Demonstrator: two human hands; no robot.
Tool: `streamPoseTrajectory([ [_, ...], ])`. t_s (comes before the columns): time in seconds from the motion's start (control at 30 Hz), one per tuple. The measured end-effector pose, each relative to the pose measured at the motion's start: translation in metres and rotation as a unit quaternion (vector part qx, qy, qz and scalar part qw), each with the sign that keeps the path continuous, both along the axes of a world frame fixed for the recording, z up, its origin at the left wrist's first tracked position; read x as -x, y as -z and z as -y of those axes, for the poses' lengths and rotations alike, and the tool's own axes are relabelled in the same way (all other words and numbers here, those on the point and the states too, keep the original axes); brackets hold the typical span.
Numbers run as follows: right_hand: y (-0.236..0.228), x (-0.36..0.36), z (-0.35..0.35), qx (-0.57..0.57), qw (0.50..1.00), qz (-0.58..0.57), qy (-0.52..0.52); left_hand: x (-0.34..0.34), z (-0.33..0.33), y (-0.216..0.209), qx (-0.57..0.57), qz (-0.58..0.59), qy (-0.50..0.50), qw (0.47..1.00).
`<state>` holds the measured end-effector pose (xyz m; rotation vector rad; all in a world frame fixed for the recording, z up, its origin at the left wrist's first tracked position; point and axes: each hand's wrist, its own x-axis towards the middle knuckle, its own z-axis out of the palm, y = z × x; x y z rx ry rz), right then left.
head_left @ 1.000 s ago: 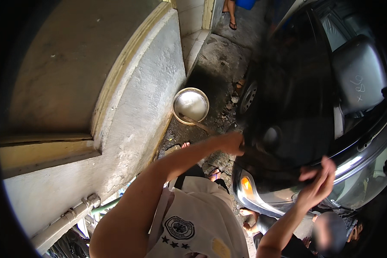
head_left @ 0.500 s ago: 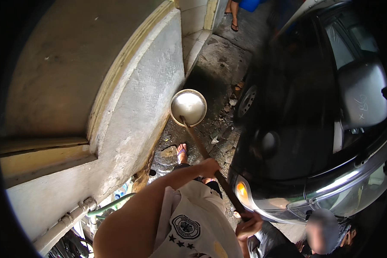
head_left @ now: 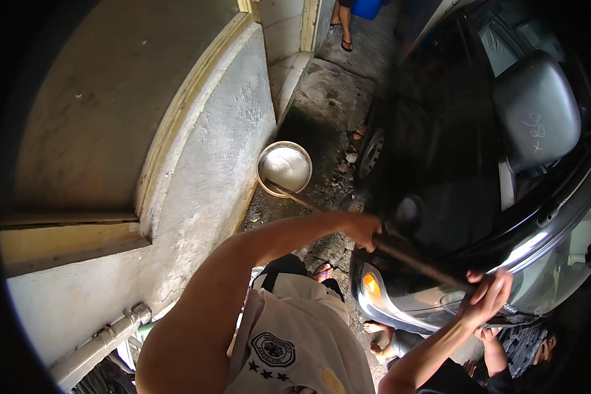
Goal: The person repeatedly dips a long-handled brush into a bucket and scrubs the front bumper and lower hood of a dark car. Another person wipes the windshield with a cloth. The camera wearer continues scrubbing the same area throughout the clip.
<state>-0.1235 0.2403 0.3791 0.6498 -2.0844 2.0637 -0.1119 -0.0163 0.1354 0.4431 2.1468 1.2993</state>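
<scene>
A long brown wooden stick (head_left: pixel 423 262) slants from a round bucket (head_left: pixel 261 177) out to the right. Its far end dips into the whitish liquid (head_left: pixel 290 163) that the bucket holds. My left hand (head_left: pixel 363 231) is wrapped round the middle of the stick, with that arm stretched across in front of my body. Near the stick's upper end, beside the car's front, my right hand (head_left: pixel 487 293) grips it, some fingers loosely bent. The bucket stands on wet ground close by the wall.
A whitish rough wall (head_left: pixel 203 154) runs along the left. Close on the right is a dark car (head_left: pixel 440 164) with a lit-looking orange lamp (head_left: pixel 372 287). Another person (head_left: pixel 496 358) is low at the lower right; someone's legs (head_left: pixel 345 25) stand at the far end. Rubble (head_left: pixel 350 158) lies beside the wheel.
Both hands have swung right and away from my body, so the stick lies flatter. Its dipped end has shifted slightly left in the bucket, and the liquid's surface looks swirled.
</scene>
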Motion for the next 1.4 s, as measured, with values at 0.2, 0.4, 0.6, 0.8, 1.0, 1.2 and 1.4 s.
streamPoseTrajectory([
  [0.2,0.050,0.005,0.130,-0.032,0.996,0.075,-0.024,-0.037,0.053,0.071,0.054,-0.180,-0.362,0.913],
  [0.4,0.104,-0.136,0.055,0.010,0.985,-0.004,-0.174,-0.145,0.015,0.134,0.002,-0.223,-0.324,0.920],
  [0.6,0.150,-0.196,-0.032,-0.234,0.957,-0.057,-0.162,-0.188,-0.034,0.164,0.063,-0.241,-0.236,0.939],
  [0.8,0.095,-0.142,0.002,-0.102,0.994,0.012,-0.050,-0.127,-0.021,0.106,0.009,-0.218,-0.245,0.945],
  [1.0,-0.061,0.013,0.107,-0.090,0.995,-0.044,-0.016,-0.033,0.007,-0.003,-0.011,-0.177,-0.396,0.901],
  [1.2,-0.017,0.033,0.219,-0.203,0.972,-0.025,-0.113,-0.026,0.078,0.036,-0.077,-0.149,-0.480,0.861],
  [1.4,0.077,-0.090,0.056,-0.261,0.932,-0.217,-0.129,-0.126,-0.012,0.124,-0.035,-0.209,-0.428,0.879],
])
